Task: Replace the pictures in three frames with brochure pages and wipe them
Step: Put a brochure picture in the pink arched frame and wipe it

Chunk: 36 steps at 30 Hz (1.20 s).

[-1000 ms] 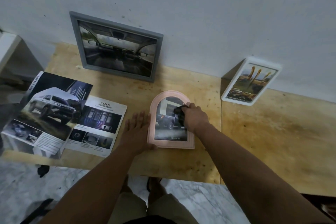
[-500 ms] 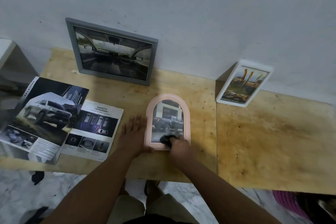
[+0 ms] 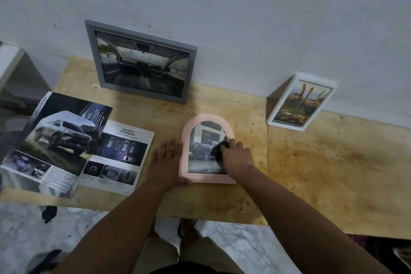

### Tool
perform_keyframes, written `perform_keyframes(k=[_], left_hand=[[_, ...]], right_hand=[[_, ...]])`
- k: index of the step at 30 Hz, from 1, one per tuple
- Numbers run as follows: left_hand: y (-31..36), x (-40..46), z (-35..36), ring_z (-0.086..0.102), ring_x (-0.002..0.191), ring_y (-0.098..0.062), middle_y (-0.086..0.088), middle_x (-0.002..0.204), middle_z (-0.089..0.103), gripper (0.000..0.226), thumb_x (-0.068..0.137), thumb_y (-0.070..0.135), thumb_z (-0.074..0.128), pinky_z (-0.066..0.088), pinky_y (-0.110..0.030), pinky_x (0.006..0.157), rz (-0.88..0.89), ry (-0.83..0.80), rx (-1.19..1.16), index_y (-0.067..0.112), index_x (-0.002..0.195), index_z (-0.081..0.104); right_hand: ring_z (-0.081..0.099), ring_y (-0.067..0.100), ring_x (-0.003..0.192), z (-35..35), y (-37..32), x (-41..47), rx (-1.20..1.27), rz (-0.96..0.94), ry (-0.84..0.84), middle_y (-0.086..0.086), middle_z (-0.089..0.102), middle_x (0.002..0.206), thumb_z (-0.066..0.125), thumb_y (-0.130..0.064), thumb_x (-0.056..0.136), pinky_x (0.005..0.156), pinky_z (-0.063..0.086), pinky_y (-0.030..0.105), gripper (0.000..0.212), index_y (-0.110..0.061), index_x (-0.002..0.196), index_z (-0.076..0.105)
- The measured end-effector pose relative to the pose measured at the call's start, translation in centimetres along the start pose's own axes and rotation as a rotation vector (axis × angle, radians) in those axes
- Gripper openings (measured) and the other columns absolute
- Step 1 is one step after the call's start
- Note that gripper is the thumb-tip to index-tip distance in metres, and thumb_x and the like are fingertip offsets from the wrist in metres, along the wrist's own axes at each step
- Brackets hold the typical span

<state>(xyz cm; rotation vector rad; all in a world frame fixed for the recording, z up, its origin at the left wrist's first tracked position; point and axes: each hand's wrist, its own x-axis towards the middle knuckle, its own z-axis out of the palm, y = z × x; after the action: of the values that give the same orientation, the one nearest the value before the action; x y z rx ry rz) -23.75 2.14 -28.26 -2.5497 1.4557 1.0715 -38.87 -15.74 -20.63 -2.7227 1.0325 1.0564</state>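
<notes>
A pink arched frame (image 3: pixel 185 140) lies flat on the wooden table (image 3: pixel 333 173), showing a car picture. My right hand (image 3: pixel 236 155) grips a dark cloth (image 3: pixel 219 150) on the right side of its glass. My left hand (image 3: pixel 165 160) rests flat on the table, fingers straight, thumb against the frame's lower left edge. A grey frame (image 3: pixel 142 61) with a car-interior picture leans on the wall behind. A white frame (image 3: pixel 301 101) leans on the wall at the right. An open car brochure (image 3: pixel 57 140) and a loose "Safety" page (image 3: pixel 120 160) lie at the left.
The table's front edge runs just below my forearms, with marble floor (image 3: pixel 233 242) and my feet beneath it. A white ledge (image 3: pixel 9 62) stands at the far left. A small dark object (image 3: pixel 49 213) lies on the floor below the brochure.
My right hand with the cloth has moved from the frame's bottom edge up to the middle right of the glass. My left hand stays beside the frame.
</notes>
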Motion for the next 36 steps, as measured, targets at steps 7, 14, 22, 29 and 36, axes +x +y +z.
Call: perform_keyframes(k=[7, 14, 22, 29, 36], left_hand=[[0.0, -0.1, -0.2, -0.033, 0.147, -0.031, -0.006, 0.16, -0.036, 0.143, 0.067, 0.08, 0.066, -0.011, -0.053, 0.122, 0.0, 0.0, -0.013, 0.027, 0.139, -0.046], [0.3, -0.1, -0.3, -0.031, 0.148, -0.031, -0.008, 0.16, -0.035, 0.137, 0.07, 0.084, 0.06, -0.01, -0.052, 0.122, 0.003, 0.0, -0.018, 0.022, 0.151, -0.032], [0.2, -0.1, -0.2, -0.029, 0.149, -0.033, -0.009, 0.162, -0.032, 0.141, 0.069, 0.08, 0.066, -0.009, -0.053, 0.12, 0.004, 0.005, 0.022, 0.021, 0.151, -0.033], [0.1, -0.1, -0.1, -0.031, 0.147, -0.032, -0.006, 0.158, -0.037, 0.141, 0.069, 0.08, 0.066, -0.012, -0.052, 0.119, 0.002, 0.009, 0.007, 0.023, 0.149, -0.035], [0.1, -0.1, -0.1, -0.028, 0.149, -0.033, -0.009, 0.163, -0.03, 0.141, 0.07, 0.079, 0.065, -0.009, -0.052, 0.121, 0.003, 0.011, 0.006, 0.022, 0.147, -0.038]], right_hand=[[0.047, 0.032, 0.122, 3.6, -3.8, -3.1, 0.158, 0.024, -0.087, 0.017, 0.044, 0.142, 0.048, -0.025, 0.103, 0.097, 0.048, 0.044, 0.038, -0.013, 0.14, 0.05], [0.058, 0.024, 0.117, 2.8, -5.9, -2.7, 0.573, -0.165, -0.064, 0.007, 0.052, 0.14, 0.057, -0.021, 0.1, 0.104, 0.05, 0.039, 0.045, -0.029, 0.144, 0.054], [0.056, 0.034, 0.117, -1.5, 0.9, 4.0, 0.402, -0.088, 0.21, 0.01, 0.047, 0.141, 0.065, -0.013, 0.088, 0.097, 0.052, 0.037, 0.063, -0.026, 0.148, 0.053], [0.057, 0.028, 0.125, 1.9, -2.8, 2.4, 0.449, -0.204, 0.22, 0.004, 0.054, 0.146, 0.061, -0.019, 0.094, 0.107, 0.045, 0.031, 0.047, -0.025, 0.141, 0.06], [0.065, 0.015, 0.101, 2.2, -2.9, 0.6, 0.851, -0.344, 0.022, -0.003, 0.068, 0.126, 0.06, -0.008, 0.097, 0.077, 0.043, 0.002, 0.041, -0.023, 0.133, 0.068]])
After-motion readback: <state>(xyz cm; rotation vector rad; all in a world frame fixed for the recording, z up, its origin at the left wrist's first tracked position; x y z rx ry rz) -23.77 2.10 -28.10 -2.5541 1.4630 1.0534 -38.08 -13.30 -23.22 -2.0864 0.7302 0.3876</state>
